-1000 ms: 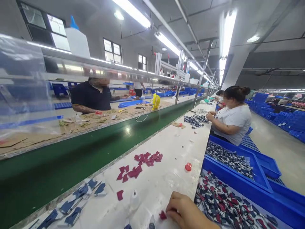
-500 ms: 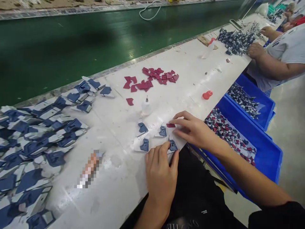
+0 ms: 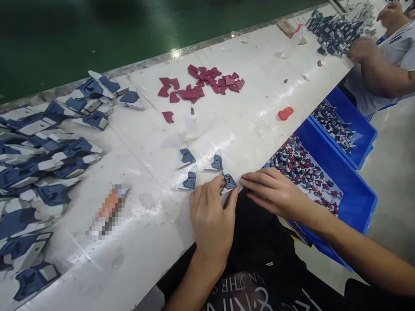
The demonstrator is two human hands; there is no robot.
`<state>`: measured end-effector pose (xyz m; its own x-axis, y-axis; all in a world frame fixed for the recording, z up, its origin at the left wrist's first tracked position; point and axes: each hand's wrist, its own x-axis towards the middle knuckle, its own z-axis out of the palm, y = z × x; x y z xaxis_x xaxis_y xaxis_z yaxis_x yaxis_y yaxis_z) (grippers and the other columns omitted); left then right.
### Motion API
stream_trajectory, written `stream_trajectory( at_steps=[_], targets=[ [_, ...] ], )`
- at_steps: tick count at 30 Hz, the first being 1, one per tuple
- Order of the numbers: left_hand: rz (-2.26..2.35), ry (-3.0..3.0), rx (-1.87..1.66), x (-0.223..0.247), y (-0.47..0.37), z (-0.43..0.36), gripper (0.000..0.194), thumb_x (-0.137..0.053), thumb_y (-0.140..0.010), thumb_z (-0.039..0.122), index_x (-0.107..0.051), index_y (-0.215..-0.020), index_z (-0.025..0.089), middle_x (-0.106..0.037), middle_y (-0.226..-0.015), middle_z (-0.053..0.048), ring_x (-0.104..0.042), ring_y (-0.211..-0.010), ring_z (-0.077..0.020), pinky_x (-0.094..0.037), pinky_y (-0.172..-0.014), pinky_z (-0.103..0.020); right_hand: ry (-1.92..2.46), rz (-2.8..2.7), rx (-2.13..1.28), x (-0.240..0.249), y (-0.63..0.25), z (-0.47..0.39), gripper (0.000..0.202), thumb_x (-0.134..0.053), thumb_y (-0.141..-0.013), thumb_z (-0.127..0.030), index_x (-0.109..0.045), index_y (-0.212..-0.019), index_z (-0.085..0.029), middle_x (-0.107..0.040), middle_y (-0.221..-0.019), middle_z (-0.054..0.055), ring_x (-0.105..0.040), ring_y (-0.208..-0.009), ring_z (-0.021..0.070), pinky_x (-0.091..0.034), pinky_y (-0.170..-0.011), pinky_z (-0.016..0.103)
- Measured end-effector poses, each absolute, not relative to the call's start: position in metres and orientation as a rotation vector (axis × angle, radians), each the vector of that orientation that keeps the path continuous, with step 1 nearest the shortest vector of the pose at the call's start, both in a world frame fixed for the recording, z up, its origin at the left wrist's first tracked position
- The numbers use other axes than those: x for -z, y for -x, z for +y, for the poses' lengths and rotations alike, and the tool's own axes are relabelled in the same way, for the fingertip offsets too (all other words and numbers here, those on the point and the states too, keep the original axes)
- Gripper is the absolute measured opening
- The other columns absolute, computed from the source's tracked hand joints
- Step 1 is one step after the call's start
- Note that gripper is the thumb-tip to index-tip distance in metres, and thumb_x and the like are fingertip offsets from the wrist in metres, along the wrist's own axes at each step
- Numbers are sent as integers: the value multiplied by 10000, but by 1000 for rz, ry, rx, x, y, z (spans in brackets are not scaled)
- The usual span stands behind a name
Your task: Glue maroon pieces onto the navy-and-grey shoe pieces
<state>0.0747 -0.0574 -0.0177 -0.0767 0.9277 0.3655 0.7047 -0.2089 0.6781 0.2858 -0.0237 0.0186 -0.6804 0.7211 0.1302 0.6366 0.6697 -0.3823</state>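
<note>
My left hand (image 3: pixel 212 203) pinches a small blue-and-white moulded part (image 3: pixel 230 183) at the table's near edge, thumb on one side and fingers on the other. Close to that part, at the edge, is my right hand (image 3: pixel 275 190), its fingertips drawn together; what they hold, if anything, is hidden. Three similar parts lie just beyond my left hand: one at the back left (image 3: pixel 187 156), one at the back right (image 3: pixel 217 163) and one at the front left (image 3: pixel 189 180). Behind them a clear bottle (image 3: pixel 192 123) with a thin dark tip stands upright.
Maroon pieces (image 3: pixel 197 90) lie scattered farther back, one apart (image 3: pixel 168 116). A heap of blue-and-white parts (image 3: pixel 48 160) covers the left side. A red cap-like object (image 3: pixel 285 113) lies to the right. Blue bins (image 3: pixel 356 207) hold small parts below. A co-worker's hand (image 3: pixel 363 49) touches a dark pile (image 3: pixel 337 32).
My right hand has moved from the maroon piece down to the edge beside the held part. That piece no longer shows on the table. My left hand keeps its pinch; the view has tilted down.
</note>
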Motion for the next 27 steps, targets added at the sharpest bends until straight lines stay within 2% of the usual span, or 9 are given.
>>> stream_trajectory(
  at_steps=[3,5,7,11,15,19,27],
  targets=[
    [1805,-1877,-1175,18,-77,-59,349,-808,-953,264,-612,-1236,205,-782,-1034,-48,-722,-939,-208,-558,-907,-371,1074,-2440,-575,-14,-288,-24,296,-609,-1103,-186,-761,-1341,-277,-812,-1218,107,-755,-1006,285,-651,-866,485],
    [1809,-1841,-1181,18,-78,-59,363,-819,-943,249,-610,-1238,214,-786,-1052,-39,-726,-960,-199,-562,-919,-359,1174,-2231,-675,-16,-281,-21,216,-651,-1093,-239,-823,-1212,-291,-826,-1108,87,-776,-968,273,-663,-854,455],
    [1805,-1819,-1177,17,-78,-60,364,-824,-937,228,-612,-1233,219,-785,-1054,-32,-728,-967,-190,-565,-921,-348,1331,-1994,-819,-22,-269,-17,164,-693,-1080,-301,-852,-1115,-279,-821,-1018,74,-783,-888,250,-673,-799,406],
    [1815,-1825,-1165,16,-78,-60,333,-807,-954,244,-616,-1225,219,-779,-1047,-36,-718,-940,-190,-563,-895,-353,1488,-1565,-1274,-32,-246,-9,197,-783,-1026,-402,-855,-1049,-220,-791,-841,31,-705,-598,168,-622,-548,310],
    [1808,-1849,-1179,15,-78,-61,319,-793,-965,236,-615,-1228,207,-775,-1019,-36,-702,-924,-188,-558,-885,-351,1452,-1345,-1553,-29,-239,-3,254,-859,-959,-433,-846,-1021,-187,-762,-706,-1,-712,-566,159,-634,-511,276],
    [1814,-1839,-1171,16,-77,-61,317,-788,-963,213,-615,-1229,205,-780,-1004,-34,-682,-889,-192,-558,-854,-359,1480,-1343,-1603,-27,-235,0,323,-905,-911,-473,-812,-1018,-182,-789,-747,13,-748,-603,172,-659,-511,273],
    [1795,-1856,-1177,14,-76,-60,287,-781,-958,174,-628,-1199,195,-787,-980,-35,-668,-847,-181,-555,-818,-355,1552,-1427,-1485,-27,-230,-2,315,-868,-950,-486,-732,-1013,-208,-763,-774,5,-705,-570,146,-596,-425,219]
  ],
)
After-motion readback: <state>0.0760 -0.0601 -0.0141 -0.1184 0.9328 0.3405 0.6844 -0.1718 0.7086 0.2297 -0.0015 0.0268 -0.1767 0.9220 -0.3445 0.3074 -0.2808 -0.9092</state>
